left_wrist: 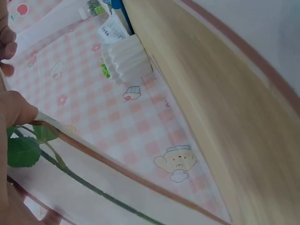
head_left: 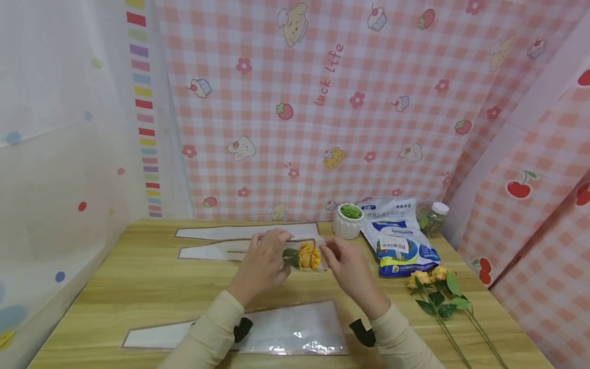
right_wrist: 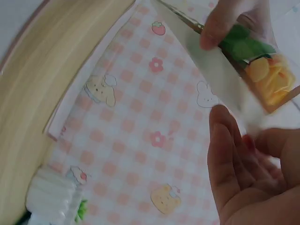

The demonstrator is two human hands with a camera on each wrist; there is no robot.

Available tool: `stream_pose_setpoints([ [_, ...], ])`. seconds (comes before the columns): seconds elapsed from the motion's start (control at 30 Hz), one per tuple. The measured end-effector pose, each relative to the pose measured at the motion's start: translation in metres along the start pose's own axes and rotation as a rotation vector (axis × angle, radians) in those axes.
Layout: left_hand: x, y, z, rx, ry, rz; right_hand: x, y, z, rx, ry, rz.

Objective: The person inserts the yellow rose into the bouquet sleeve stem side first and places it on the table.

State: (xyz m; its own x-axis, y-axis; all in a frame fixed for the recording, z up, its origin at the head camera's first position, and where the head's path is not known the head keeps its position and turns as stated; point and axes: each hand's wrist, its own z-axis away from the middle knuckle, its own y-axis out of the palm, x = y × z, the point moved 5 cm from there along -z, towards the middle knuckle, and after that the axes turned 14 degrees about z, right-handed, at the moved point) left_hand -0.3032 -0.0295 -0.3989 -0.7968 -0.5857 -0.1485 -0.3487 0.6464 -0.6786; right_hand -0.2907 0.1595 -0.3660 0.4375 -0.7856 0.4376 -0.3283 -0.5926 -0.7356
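A yellow-orange rose (head_left: 309, 256) with green leaves lies inside a clear flower sleeve (head_left: 203, 252) with a brown border. My left hand (head_left: 265, 260) grips the sleeve just below the bloom, around the leaves. At the sleeve's wide end, my right hand (head_left: 349, 266) pinches the film near its corner between thumb and fingers. The right wrist view shows the bloom (right_wrist: 273, 77) behind the film, with the pinched corner blurred. In the left wrist view, the green stem (left_wrist: 101, 192) runs along the sleeve toward its narrow end.
One flat sleeve (head_left: 249, 232) lies at the table's back, another (head_left: 295, 328) at the front beneath my forearms. Back right stand a white potted plant (head_left: 348, 225), a fertilizer bag (head_left: 396, 241) and a lidded jar (head_left: 434, 220). Loose roses (head_left: 428, 277) lie on the right.
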Motion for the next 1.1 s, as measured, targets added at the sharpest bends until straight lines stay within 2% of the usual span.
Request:
stream_pose_setpoints([
  [0.07,0.001,-0.001,-0.001,0.014,-0.013,0.0,-0.002,0.001,0.0,0.037,0.031,-0.066],
  [0.2,0.002,0.0,-0.001,0.052,-0.05,0.014,-0.008,0.014,0.002,0.273,0.155,-0.376],
  [0.27,0.001,0.003,-0.001,0.076,-0.055,0.001,-0.011,0.02,0.004,0.357,0.219,-0.468],
  [0.3,0.0,0.004,-0.001,0.088,-0.052,-0.008,-0.011,0.023,0.004,0.375,0.237,-0.481],
  [0.47,-0.011,0.006,-0.004,0.121,-0.003,-0.049,-0.013,0.033,0.006,0.281,0.327,-0.392],
  [0.57,-0.014,0.007,-0.004,0.147,-0.01,-0.048,-0.017,0.039,0.006,0.248,0.4,-0.431],
  [0.67,-0.005,0.011,0.001,0.2,-0.085,-0.02,-0.028,0.044,0.006,0.251,0.503,-0.547],
  [0.73,0.007,0.014,0.008,0.242,-0.159,0.006,-0.036,0.046,0.006,0.256,0.568,-0.615],
  [0.8,0.022,0.016,0.016,0.286,-0.246,0.037,-0.043,0.048,0.006,0.262,0.608,-0.637],
  [0.87,0.036,0.018,0.023,0.323,-0.322,0.051,-0.047,0.048,0.005,0.255,0.606,-0.633],
  [0.97,0.053,0.018,0.031,0.364,-0.412,0.07,-0.05,0.045,0.002,0.209,0.511,-0.533],
  [1.03,0.059,0.017,0.034,0.385,-0.445,0.082,-0.049,0.043,0.0,0.163,0.423,-0.428],
  [1.1,0.061,0.016,0.034,0.403,-0.463,0.109,-0.049,0.042,-0.001,0.149,0.372,-0.366],
])
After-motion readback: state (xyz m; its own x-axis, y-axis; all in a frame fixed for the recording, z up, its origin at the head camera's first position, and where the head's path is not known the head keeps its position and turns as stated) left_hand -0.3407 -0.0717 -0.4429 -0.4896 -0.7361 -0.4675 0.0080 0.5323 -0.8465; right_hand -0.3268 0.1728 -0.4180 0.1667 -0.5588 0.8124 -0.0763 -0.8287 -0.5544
